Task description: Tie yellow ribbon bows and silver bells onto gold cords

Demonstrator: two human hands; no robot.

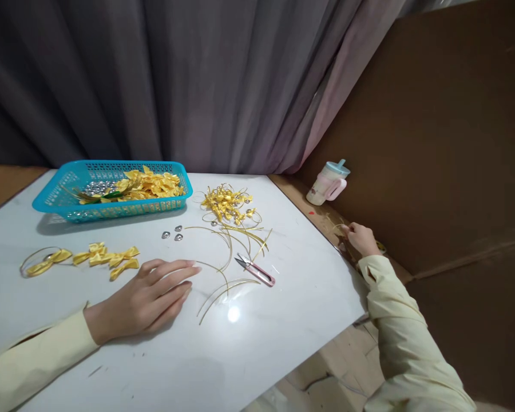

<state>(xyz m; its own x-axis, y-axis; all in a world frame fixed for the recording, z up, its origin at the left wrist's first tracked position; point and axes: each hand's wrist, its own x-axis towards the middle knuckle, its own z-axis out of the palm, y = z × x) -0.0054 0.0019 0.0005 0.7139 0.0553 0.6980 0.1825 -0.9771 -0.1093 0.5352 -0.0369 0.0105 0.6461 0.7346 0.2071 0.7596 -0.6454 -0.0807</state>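
My left hand [148,298] lies palm down on the white table, its fingers stretched out with nothing gripped. Its fingertips are beside the end of a thin gold cord [214,267]. Far to the right, past the table's edge, my right hand [361,239] has its fingers pinched together. Thin gold strands [335,224] show by those fingertips, but what they hold is too small to tell. Thread snips [257,271] with pink handles lie among loose gold cords. Several yellow ribbon bows [98,253] are left of my left hand, one with a cord loop.
A blue plastic basket [111,207] holds yellow bows and silver pieces. Three silver pieces [178,237] lie in front of it. Right of it is a heap of bows with cords [227,201]. A lidded cup [327,182] stands beyond the table by a brown panel [446,143].
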